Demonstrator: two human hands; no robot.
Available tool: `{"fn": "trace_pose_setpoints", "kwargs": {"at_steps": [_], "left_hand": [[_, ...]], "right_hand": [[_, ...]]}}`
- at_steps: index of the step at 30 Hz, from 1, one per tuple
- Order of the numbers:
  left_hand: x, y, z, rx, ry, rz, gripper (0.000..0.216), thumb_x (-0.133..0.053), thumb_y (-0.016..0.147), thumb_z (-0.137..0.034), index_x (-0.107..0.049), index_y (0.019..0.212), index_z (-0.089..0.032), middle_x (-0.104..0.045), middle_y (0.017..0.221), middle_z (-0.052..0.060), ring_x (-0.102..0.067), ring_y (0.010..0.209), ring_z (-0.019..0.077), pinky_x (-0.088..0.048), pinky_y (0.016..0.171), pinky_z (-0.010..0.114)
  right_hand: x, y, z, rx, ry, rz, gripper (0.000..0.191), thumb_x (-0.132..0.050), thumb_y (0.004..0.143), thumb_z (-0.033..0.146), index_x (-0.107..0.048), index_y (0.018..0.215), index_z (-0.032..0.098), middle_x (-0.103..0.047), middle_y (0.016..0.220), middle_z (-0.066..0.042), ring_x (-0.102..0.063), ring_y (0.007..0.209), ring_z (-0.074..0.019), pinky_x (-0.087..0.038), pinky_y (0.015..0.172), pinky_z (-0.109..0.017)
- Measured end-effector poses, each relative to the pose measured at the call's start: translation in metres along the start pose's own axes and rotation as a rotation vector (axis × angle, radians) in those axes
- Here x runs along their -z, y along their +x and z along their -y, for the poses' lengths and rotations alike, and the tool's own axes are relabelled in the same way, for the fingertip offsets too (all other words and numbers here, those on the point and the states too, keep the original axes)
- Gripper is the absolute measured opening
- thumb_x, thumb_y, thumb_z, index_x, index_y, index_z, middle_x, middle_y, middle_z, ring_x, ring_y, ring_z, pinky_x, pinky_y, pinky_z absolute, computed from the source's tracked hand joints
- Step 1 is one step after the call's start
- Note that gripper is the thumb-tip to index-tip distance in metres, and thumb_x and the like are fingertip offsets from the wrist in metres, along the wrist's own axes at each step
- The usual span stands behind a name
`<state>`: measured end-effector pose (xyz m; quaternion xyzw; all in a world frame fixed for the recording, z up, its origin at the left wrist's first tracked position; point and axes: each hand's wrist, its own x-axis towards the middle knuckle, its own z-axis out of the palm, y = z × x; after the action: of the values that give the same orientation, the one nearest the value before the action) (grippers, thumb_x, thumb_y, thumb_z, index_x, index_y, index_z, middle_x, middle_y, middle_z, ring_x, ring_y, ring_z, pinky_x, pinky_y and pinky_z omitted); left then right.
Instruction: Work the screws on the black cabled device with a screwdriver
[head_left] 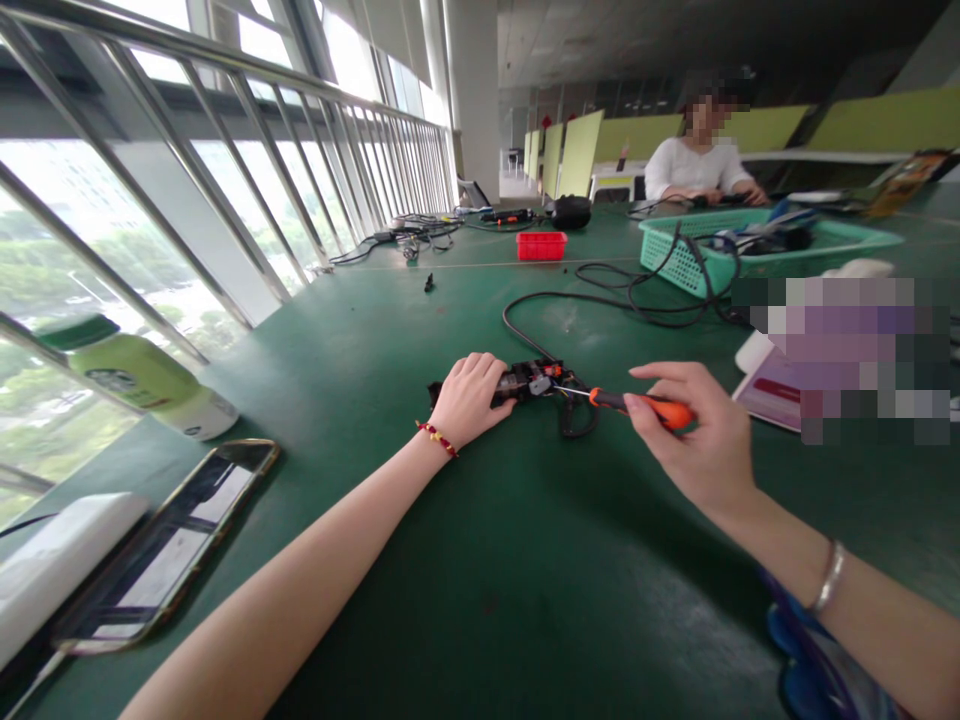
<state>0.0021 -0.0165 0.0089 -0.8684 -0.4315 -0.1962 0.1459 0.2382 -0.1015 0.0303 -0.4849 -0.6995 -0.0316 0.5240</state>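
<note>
Table [465,560]: left hand [469,398] holds device [529,383], right hand [697,440] screwdriver [637,405]; label [112,378] illegible.

My left grip [469,400] holds down a small black device [534,383] on the green tabletop [525,580], and my right grip [701,440] pinches an orange screwdriver [649,407] whose tip touches the device. A phone [172,545] and a green bottle [139,378] lie to my left; a green basket [675,262] sits beyond.

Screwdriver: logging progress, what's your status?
Left hand pins device. Right hand holds screwdriver, tip at device. Cable loops behind, clear of hands.
</note>
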Motion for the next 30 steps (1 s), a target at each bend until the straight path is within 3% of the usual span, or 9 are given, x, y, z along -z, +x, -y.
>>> {"fn": "trace_pose_setpoints", "kwargs": {"at_steps": [2,7,12,17,22,27,30], "left_hand": [[0.0001,0.0001,-0.0002,-0.001,0.002,-0.004,0.025,-0.056,0.079,-0.032,-0.052,0.098,-0.016,-0.056,0.098,0.008,-0.049,0.095,0.0245,-0.041,0.084,0.036],[0.0001,0.0001,-0.0004,0.001,0.004,-0.005,0.025,-0.057,0.079,-0.032,-0.052,0.098,-0.016,-0.056,0.098,0.008,-0.05,0.094,0.0242,-0.041,0.084,0.036],[-0.0004,-0.0001,-0.0003,0.002,0.003,-0.006,0.025,-0.057,0.078,-0.032,-0.052,0.098,-0.016,-0.056,0.098,0.008,-0.05,0.094,0.0241,-0.041,0.083,0.035],[-0.0012,-0.0002,0.0004,0.003,-0.006,-0.006,0.025,-0.056,0.079,-0.032,-0.052,0.098,-0.016,-0.056,0.098,0.008,-0.05,0.094,0.0243,-0.041,0.083,0.036],[-0.0011,-0.0002,0.0004,0.004,-0.021,-0.004,0.025,-0.056,0.079,-0.031,-0.052,0.098,-0.017,-0.056,0.098,0.008,-0.05,0.094,0.0242,-0.041,0.083,0.036],[-0.0009,0.0001,0.0001,0.008,-0.006,-0.003,0.025,-0.056,0.079,-0.033,-0.052,0.097,-0.016,-0.056,0.098,0.008,-0.05,0.094,0.0242,-0.041,0.083,0.036],[-0.0013,0.0,0.0003,0.004,-0.009,-0.002,0.025,-0.056,0.079,-0.032,-0.051,0.098,-0.016,-0.056,0.098,0.008,-0.05,0.094,0.024,-0.041,0.083,0.036]], "right_hand": [[0.0002,0.0001,-0.0004,-0.014,-0.01,0.009,0.021,-0.061,0.077,0.027,-0.058,0.097,0.024,-0.058,0.072,0.0,-0.055,0.063,-0.0163,-0.047,0.064,-0.034],[-0.0005,0.0011,-0.0007,0.053,0.04,-0.091,0.033,-0.062,0.074,0.023,-0.055,0.106,0.022,-0.059,0.092,-0.005,-0.058,0.08,-0.0192,-0.049,0.073,-0.035],[0.0009,0.0002,0.0004,-0.04,-0.012,0.027,0.017,-0.06,0.078,0.028,-0.059,0.094,0.023,-0.054,0.064,0.002,-0.053,0.058,-0.0154,-0.045,0.061,-0.032],[-0.0006,0.0007,-0.0004,0.044,0.057,-0.095,0.033,-0.062,0.074,0.021,-0.055,0.106,0.022,-0.059,0.094,-0.005,-0.058,0.081,-0.0186,-0.049,0.074,-0.034],[0.0,0.0007,0.0004,-0.03,-0.008,0.026,0.016,-0.06,0.077,0.027,-0.059,0.093,0.023,-0.055,0.063,0.002,-0.054,0.059,-0.0159,-0.046,0.061,-0.032],[-0.0004,0.0016,0.0006,0.066,0.054,-0.083,0.033,-0.061,0.074,0.021,-0.055,0.106,0.023,-0.06,0.095,-0.005,-0.059,0.083,-0.0193,-0.049,0.075,-0.035],[0.0003,0.0016,0.0014,0.04,0.029,-0.051,0.026,-0.061,0.075,0.023,-0.057,0.101,0.022,-0.061,0.086,-0.004,-0.059,0.076,-0.0183,-0.049,0.071,-0.034]]}}
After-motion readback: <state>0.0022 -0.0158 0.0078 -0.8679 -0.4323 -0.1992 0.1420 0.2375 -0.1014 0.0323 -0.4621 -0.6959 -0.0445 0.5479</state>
